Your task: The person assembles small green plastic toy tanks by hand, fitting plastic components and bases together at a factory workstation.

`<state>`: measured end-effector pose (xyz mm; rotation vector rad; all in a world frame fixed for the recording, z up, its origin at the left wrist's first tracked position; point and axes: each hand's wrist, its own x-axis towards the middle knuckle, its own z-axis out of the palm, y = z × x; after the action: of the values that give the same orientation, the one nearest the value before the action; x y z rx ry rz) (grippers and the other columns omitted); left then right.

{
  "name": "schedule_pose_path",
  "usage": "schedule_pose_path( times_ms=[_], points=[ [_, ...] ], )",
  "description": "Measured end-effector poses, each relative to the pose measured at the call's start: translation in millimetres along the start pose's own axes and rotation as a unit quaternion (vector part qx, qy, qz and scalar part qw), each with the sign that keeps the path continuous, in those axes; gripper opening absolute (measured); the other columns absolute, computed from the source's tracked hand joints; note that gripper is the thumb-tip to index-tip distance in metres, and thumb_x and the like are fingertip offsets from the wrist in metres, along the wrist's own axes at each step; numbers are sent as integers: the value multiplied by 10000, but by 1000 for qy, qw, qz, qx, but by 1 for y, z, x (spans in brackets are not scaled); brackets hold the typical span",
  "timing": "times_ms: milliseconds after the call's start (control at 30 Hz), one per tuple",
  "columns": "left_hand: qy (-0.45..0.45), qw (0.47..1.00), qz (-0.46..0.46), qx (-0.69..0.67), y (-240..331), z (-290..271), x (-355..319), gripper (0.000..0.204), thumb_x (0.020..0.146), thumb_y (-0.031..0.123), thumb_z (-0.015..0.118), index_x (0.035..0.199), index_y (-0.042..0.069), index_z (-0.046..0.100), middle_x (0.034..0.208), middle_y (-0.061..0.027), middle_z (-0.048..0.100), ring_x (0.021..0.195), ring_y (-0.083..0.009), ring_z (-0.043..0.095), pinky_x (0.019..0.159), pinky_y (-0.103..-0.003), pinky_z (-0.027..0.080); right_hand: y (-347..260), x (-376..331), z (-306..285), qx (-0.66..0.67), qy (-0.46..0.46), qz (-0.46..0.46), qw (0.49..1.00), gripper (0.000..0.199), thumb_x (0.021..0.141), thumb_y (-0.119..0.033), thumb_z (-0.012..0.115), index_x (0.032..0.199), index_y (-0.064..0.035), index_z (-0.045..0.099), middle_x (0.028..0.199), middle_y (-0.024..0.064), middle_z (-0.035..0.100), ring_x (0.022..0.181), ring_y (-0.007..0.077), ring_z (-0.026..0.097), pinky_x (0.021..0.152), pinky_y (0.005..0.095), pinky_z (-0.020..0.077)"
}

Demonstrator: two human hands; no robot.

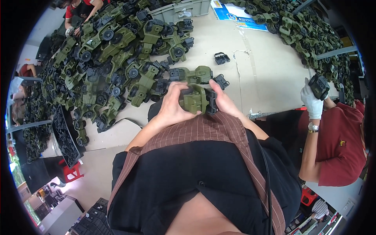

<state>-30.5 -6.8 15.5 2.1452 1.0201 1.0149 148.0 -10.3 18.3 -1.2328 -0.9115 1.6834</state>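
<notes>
Close in front of my apron, a green toy jeep (192, 100) is held between both hands. My left hand (172, 101) wraps round its left side, fingers closed. At the jeep's right end sits a black plastic frame part (212, 102), and my right hand (225, 101) grips it there; whether the two are joined, I cannot tell. Just beyond my hands another green toy jeep (200, 74) lies on the table. A loose black part (221, 81) rests by its right end, and a second black frame part (222, 58) lies farther back.
A large heap of green toy jeeps (133, 72) covers the left of the table (270, 86); another heap (309, 39) is at the far right. A grey crate (184, 11) stands at the back. On the right, a co-worker's gloved hand (312, 102) holds a black and green piece.
</notes>
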Motion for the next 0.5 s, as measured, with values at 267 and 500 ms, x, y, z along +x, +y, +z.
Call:
schedule_pose_path(
  times_ms=[267,500],
  points=[
    [-20,999,-24,11,14,13,2,756,488,215,801,1106,28,408,956,-168,392,913,-301,416,778,-373,405,42,19,-25,-65,13,-6,998,569,912,-371,204,866,43,592,886,121,607,804,172,556,789,279,409],
    [-29,996,-82,-15,9,17,-11,679,491,262,796,1054,45,484,973,-185,378,903,-323,430,784,-380,400,43,10,-21,-61,56,23,996,431,887,-290,258,883,3,575,866,110,590,816,203,552,786,305,412]
  ],
)
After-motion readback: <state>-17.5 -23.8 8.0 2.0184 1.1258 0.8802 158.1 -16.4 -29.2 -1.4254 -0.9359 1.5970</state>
